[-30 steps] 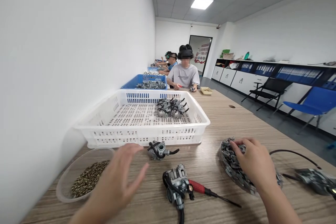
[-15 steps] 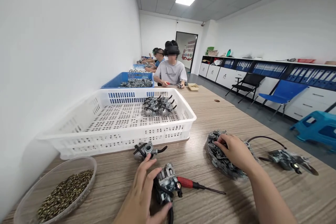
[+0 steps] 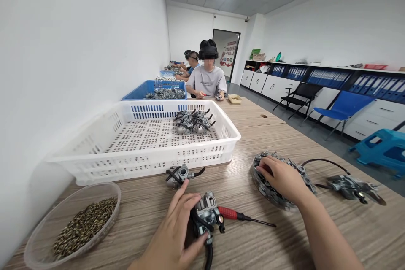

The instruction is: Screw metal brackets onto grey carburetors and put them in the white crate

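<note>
Left hand: the left hand [image 3: 177, 232] is wrapped around a small grey metal engine part with a black hose [image 3: 205, 217], low in the middle of the long wooden table [image 3: 253, 139].
Right hand: the right hand [image 3: 283, 177] rests in a clear round dish of grey metal bits [image 3: 264, 185]; I cannot tell if its fingers pinch anything.
Screwdriver: a red-handled screwdriver [image 3: 240, 216] lies just beside the held part.
Nearby: another grey engine part [image 3: 180, 174] sits in front of a big white plastic basket [image 3: 148, 164].
Bowl: a clear bowl of little brown pieces [image 3: 74, 225] is at the left.

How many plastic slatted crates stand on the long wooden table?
3: a white slatted crate nearest, a blue crate behind it, another blue one farther back; more may be hidden.
</note>
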Demonstrator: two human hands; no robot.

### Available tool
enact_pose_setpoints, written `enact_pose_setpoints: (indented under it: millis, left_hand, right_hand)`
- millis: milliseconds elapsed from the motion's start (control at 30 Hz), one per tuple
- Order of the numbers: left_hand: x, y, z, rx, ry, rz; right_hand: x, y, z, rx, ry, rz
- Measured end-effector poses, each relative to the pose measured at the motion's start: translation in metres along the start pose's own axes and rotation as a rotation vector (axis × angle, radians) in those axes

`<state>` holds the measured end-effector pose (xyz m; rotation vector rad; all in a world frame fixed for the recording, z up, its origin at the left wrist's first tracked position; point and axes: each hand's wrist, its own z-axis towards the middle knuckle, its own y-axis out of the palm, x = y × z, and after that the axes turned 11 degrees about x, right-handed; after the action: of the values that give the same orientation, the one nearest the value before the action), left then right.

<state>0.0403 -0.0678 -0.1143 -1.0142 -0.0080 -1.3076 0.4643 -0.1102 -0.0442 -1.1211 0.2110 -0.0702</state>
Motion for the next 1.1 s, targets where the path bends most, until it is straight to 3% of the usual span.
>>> enact_pose_setpoints:
  millis: [467, 933, 1100]
  left_hand:
    - [-0.004, 0.004, -0.004, -0.022, -0.14, -0.14]
    - [-0.004, 0.002, 0.0, -0.046, -0.154, -0.149]
    - [-0.004, 0.001, 0.001, -0.061, -0.165, -0.141]
  right_hand:
    - [-0.018, 0.014, -0.004, 0.025, 0.016, -0.132]
    - [0.003, 0.01, -0.001, 0.071, 0.104, -0.001]
    - [0.003, 0.009, 0.0, 0.162, 0.131, 0.05]
